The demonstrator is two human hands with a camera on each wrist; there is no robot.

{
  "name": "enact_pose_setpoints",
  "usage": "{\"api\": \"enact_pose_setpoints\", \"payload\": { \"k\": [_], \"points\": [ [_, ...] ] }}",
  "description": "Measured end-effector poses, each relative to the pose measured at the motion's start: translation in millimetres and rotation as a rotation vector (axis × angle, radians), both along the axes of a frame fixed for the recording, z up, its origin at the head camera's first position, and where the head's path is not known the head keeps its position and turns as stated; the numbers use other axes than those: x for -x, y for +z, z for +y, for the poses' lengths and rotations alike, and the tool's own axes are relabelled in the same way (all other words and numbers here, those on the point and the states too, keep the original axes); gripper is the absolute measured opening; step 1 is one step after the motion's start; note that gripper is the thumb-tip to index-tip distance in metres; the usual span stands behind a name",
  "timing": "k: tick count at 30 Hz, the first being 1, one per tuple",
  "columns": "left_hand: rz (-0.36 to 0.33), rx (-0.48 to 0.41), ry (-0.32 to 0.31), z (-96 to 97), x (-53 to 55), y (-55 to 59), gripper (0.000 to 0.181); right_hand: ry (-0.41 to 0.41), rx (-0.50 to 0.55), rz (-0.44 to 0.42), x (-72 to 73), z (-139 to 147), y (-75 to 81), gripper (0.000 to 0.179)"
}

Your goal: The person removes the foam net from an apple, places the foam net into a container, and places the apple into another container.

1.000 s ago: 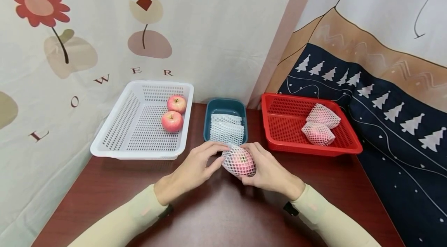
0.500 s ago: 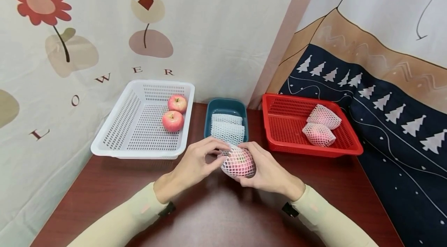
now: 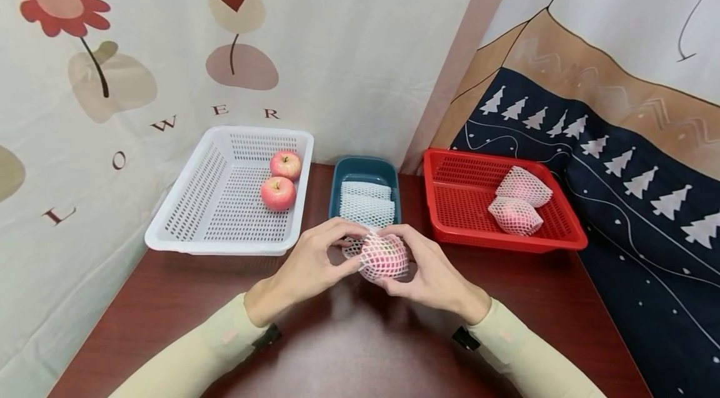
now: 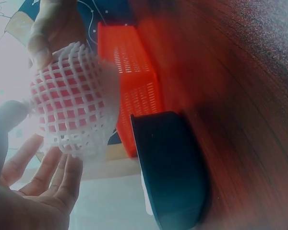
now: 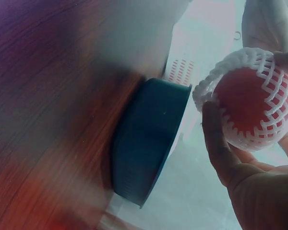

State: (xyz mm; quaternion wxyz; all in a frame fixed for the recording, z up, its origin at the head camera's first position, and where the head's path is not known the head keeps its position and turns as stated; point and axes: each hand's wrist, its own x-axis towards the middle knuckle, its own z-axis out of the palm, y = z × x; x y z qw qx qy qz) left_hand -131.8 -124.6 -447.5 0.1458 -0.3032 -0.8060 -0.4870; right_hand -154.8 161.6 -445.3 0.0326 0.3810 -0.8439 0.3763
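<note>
Between my two hands is a red apple (image 5: pixel 242 100) in a white foam fruit net (image 3: pixel 384 257), over the near middle of the table. My left hand (image 3: pixel 315 257) pinches the net's left side between thumb and fingers. Opposite it, my right hand (image 3: pixel 433 263) curls round the apple's right side, thumb below and fingers above. In the right wrist view the net's opening leaves a round patch of apple bare, with a right fingertip at its edge. The left wrist view shows the mesh (image 4: pixel 69 100) stretched over the red skin.
Just behind the hands stands a dark teal bin (image 3: pixel 365 167) holding several flat white foam nets (image 3: pixel 367 210). A white basket (image 3: pixel 225 247) with two bare apples (image 3: pixel 278 194) is at left. At right, a red basket (image 3: pixel 455 198) holds two netted apples (image 3: pixel 515 215).
The netted apple has shifted slightly left and turned a little between the hands. My right fingers have moved left along its top. The baskets and bin keep their places.
</note>
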Motion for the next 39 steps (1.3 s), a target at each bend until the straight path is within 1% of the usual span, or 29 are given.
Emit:
{"api": "enact_pose_setpoints", "payload": {
  "k": [4,6,10,14,17,25,30,35,39],
  "points": [
    [-0.039,-0.020,-0.018,-1.2,0.1,1.1,0.048,-0.010,0.025,-0.019,0.3,0,0.6,0.081],
    [-0.050,-0.033,-0.030,-1.5,-0.1,1.3,0.050,-0.008,0.043,-0.044,0.3,-1,0.1,0.079],
    [-0.095,-0.051,-0.057,-1.9,-0.1,0.9,0.053,-0.011,0.074,-0.099,0.1,-1,-1.8,0.077],
    [-0.111,-0.054,-0.076,-2.2,0.6,-0.1,0.055,-0.006,0.105,-0.120,0.1,-1,-3.9,0.074],
    [-0.119,-0.049,-0.081,-2.8,0.6,-0.1,0.057,0.015,0.136,-0.135,0.0,0,-5.1,0.071],
    [-0.196,-0.050,-0.116,-2.7,-0.1,3.1,0.066,0.058,0.223,-0.231,-2.4,3,-4.8,0.073],
    [-0.246,-0.053,-0.141,-0.4,-1.2,7.1,0.070,0.103,0.277,-0.266,-2.0,2,-4.9,0.074],
    [-0.273,-0.052,-0.137,1.3,-1.0,9.3,0.071,0.122,0.303,-0.290,1.1,2,-7.2,0.076],
    [-0.284,-0.064,-0.117,1.2,-1.0,9.7,0.071,0.120,0.300,-0.303,3.3,2,-7.1,0.078]
  ]
}}
